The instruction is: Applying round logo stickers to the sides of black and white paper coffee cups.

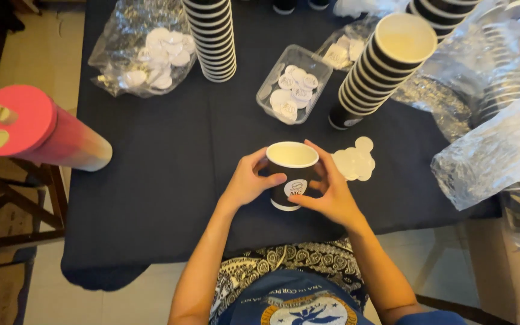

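I see my left hand and my right hand closed together around one black paper cup, which stands upright on the dark tablecloth near the front edge, just before my body. The left fingers wrap the side of the cup and the thumb lies across its wall; the right hand presses from the other side, with the fingertips near a round white sticker on the front, so I judge the two hands steady the cup while the label is pushed flat. Just beside the right hand lies a small group of loose white stickers, placed within easy reach, I think. Farther back stands a clear plastic tray with more printed stickers inside. Behind it, a tall leaning stack of cups points its open mouth to the camera, and another stack stands upright. A plastic bag of white discs lies at the far left, and crumpled plastic wrapping at the right. A pink tube lies over the left table edge.
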